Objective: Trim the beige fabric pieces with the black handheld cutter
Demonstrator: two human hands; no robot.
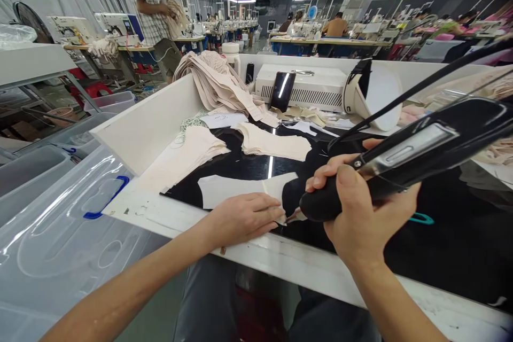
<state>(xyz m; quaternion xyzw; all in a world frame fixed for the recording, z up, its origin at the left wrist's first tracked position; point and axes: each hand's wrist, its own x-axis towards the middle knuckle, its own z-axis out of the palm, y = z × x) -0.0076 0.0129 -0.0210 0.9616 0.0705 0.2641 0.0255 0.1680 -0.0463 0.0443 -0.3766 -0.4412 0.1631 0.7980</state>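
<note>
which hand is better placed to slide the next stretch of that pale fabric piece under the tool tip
Left. The left hand already lies flat on the pale fabric piece, while the right hand is wrapped around the black tool.

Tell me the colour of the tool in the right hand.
Black tool, gripped by the right hand; head view.

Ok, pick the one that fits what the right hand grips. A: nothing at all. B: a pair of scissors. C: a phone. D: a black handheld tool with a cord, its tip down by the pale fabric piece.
D: the right hand is wrapped around a black handheld tool, whose tip meets the pale fabric piece that the left hand presses flat on the dark worktop.
</note>
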